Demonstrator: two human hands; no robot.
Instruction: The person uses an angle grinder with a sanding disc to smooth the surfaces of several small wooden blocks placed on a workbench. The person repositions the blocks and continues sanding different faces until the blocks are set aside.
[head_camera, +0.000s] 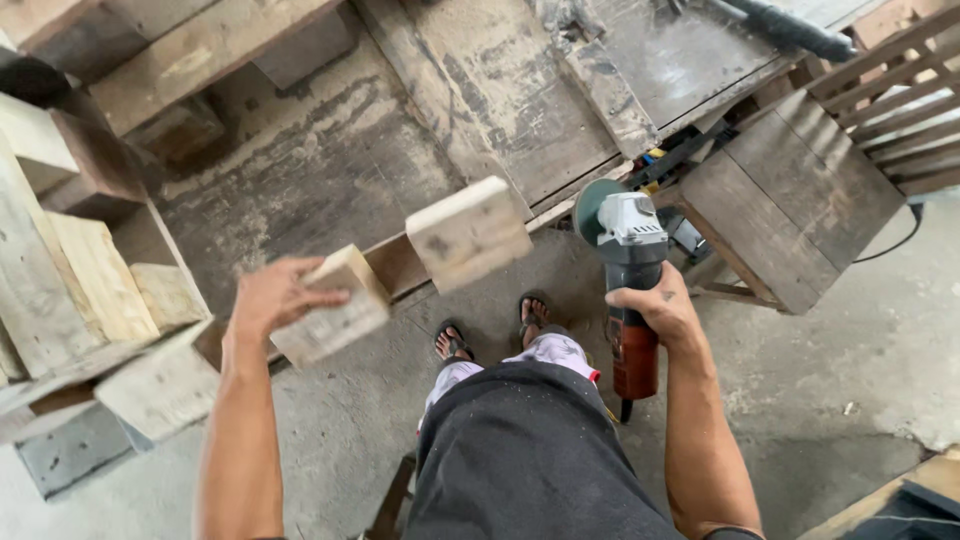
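My left hand (272, 296) grips a pale wooden block (333, 306) at its left end, raised above the floor. A second pale wooden block (468, 233) shows blurred to the right of it, apart from my hand. My right hand (655, 312) is wrapped around the red-brown body of an angle grinder (630, 262), whose white head and round disc point away from me. My feet in sandals (492, 332) stand on the concrete floor below.
A pile of cut wooden blocks (90, 290) lies at the left. A dusty wooden worktable (400, 130) fills the far side. A dark wooden chair (800, 190) stands at the right, with a black cable behind it.
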